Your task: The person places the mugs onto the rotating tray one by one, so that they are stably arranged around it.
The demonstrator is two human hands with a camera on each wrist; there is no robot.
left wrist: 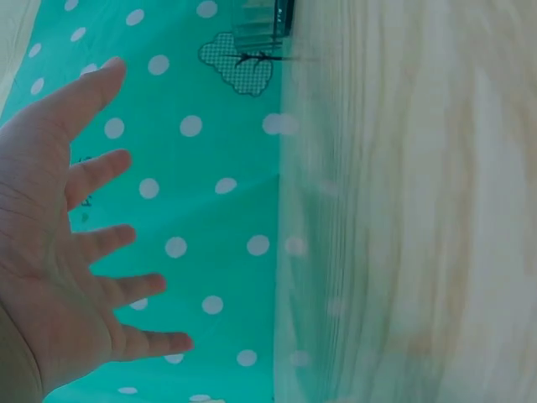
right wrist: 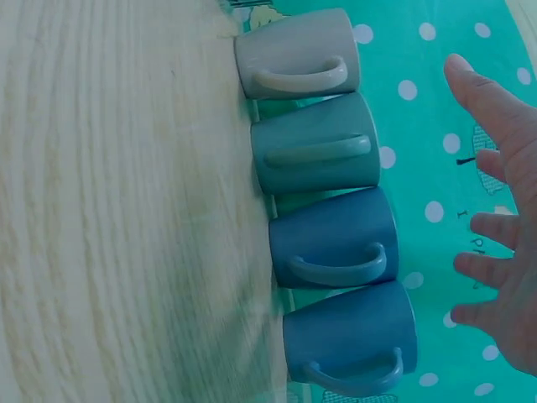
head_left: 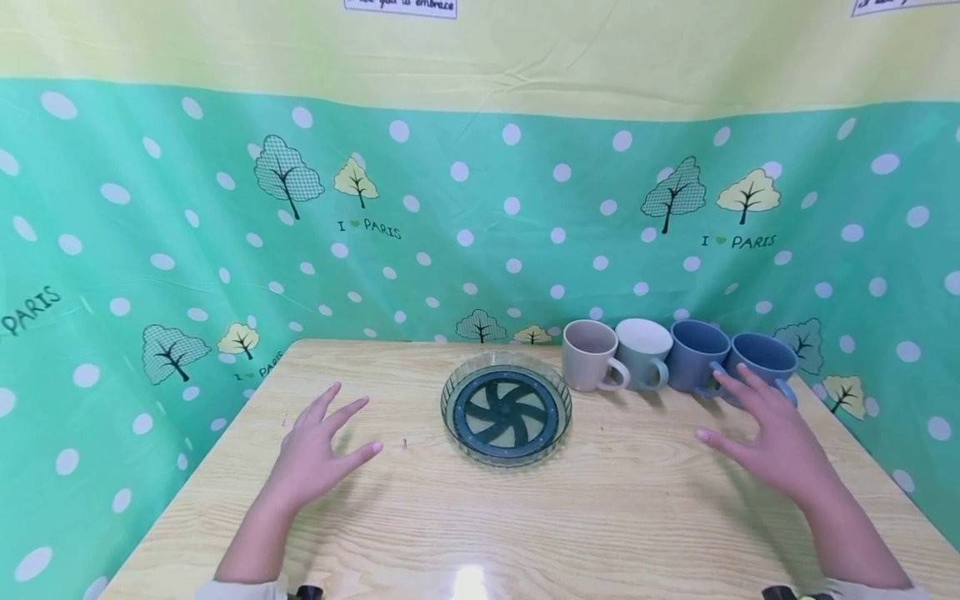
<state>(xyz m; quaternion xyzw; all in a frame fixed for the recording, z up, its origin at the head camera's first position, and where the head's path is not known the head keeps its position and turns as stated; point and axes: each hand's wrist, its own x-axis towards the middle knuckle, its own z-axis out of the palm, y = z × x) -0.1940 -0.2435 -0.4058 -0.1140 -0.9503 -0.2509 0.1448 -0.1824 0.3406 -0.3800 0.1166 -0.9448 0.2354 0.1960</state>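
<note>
My left hand (head_left: 311, 458) hovers over the left part of the table, fingers spread and holding nothing. My right hand (head_left: 776, 446) is likewise spread above the right part, nearest to the mugs and overlapping the rightmost ones in the head view. A round, clear fluted dish (head_left: 457, 433) with a dark swirl-patterned disc (head_left: 506, 412) inside it lies between the hands. Along the back right stand a beige-pink mug (head_left: 588, 362), a grey-green mug with white interior (head_left: 641, 358), a blue mug (head_left: 693, 354) and another blue mug (head_left: 761, 358), upright in a row with handles toward me.
The wooden table (head_left: 525, 525) spans the foreground. Right behind it hangs a green, dotted curtain (head_left: 420, 275) with printed trees, which also wraps round both sides. The mugs stand close together near the table's back edge, beside the dish.
</note>
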